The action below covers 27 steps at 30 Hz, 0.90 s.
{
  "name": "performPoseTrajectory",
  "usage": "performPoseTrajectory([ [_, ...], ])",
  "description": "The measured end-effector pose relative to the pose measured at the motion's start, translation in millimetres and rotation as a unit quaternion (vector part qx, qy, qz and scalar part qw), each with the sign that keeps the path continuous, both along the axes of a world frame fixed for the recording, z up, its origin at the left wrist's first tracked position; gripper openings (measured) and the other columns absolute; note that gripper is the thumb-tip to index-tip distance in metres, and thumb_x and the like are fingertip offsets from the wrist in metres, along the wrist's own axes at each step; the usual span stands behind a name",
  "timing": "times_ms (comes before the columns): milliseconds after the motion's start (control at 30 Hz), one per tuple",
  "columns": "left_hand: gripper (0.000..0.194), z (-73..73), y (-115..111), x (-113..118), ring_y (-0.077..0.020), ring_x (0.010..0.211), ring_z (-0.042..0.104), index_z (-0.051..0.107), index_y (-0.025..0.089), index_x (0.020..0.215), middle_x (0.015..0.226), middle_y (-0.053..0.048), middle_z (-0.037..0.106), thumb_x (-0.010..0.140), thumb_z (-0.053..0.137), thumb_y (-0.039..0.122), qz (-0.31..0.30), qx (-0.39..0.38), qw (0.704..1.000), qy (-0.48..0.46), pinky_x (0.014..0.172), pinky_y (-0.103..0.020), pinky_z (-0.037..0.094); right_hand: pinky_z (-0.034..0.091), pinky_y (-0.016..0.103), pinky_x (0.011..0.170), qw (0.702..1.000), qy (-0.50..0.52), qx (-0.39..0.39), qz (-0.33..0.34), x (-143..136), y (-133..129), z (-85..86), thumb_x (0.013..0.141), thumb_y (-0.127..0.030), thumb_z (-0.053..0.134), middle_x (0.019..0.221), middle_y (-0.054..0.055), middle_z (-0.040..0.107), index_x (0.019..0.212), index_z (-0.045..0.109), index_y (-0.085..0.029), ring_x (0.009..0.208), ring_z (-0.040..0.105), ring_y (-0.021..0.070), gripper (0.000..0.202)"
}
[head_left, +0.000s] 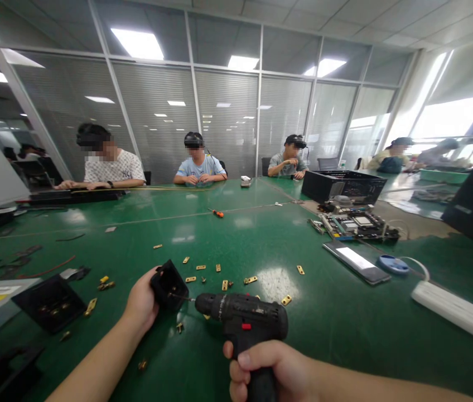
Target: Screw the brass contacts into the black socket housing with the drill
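Note:
My right hand (261, 365) is wrapped round the grip of a black cordless drill (249, 312) with a red switch. The drill lies level and points left, its thin bit reaching into the open side of a small black box (170, 285). That box is gripped in my left hand (142, 298), tilted with its opening toward the drill; what the bit touches inside cannot be made out. Scattered on the green table around them are small brass plates (201, 267) and brass screw terminals (179, 328). Another black box (50, 304) with brass pieces in it sits to the left.
An orange screwdriver (218, 214) lies mid-table. On the right are a phone (356, 262), a blue round object (392, 264), a white power strip (462, 312), a circuit board (360, 223) and a black metal case (343, 186). Several people sit across the green table (253, 234).

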<state>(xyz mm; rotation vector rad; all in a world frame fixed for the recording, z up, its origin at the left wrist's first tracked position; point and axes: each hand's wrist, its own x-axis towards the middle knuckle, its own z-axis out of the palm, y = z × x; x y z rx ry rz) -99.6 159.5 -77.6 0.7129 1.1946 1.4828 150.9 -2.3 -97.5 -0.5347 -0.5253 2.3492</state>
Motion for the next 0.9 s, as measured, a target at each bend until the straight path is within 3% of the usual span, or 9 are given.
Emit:
performPoseTrajectory([
  [267, 0.006, -1.9, 0.3, 0.6, -0.0217, 0.056, 0.063, 0.067, 0.02, 0.075, 0.061, -0.001, 0.066, 0.072, 0.063, 0.023, -0.017, -0.005, 1.0, -0.019, 0.052, -0.033, 0.055, 0.039, 0.036, 0.079, 0.999, 0.035, -0.012, 0.001, 1.4, -0.9, -0.8, 0.065, -0.024, 0.079, 0.065, -0.006, 0.053, 0.097, 0.057, -0.016, 0.066, 0.056, 0.0119, 0.039],
  [467, 0.008, -4.8, 0.7, -1.3, -0.0211, 0.057, 0.064, 0.068, 0.02, 0.076, 0.062, -0.001, 0.066, 0.072, 0.063, 0.025, -0.019, 0.003, 1.0, -0.015, 0.052, -0.03, 0.053, 0.041, 0.039, 0.08, 1.0, -0.007, -0.011, -0.017, -1.0, -4.4, 0.1, 0.062, -0.021, 0.076, 0.066, -0.004, 0.057, 0.105, 0.06, -0.014, 0.068, 0.06, 0.0144, 0.046],
  [900, 0.007, -5.5, 0.1, -1.2, -0.0201, 0.057, 0.063, 0.067, 0.019, 0.075, 0.062, 0.0, 0.066, 0.071, 0.064, 0.024, -0.019, 0.017, 1.0, -0.003, 0.053, -0.03, 0.052, 0.043, 0.036, 0.076, 0.999, -0.019, -0.011, -0.031, -2.3, -8.0, 2.5, 0.064, -0.027, 0.081, 0.064, -0.005, 0.056, 0.1, 0.061, -0.015, 0.065, 0.059, 0.013, 0.043],
])
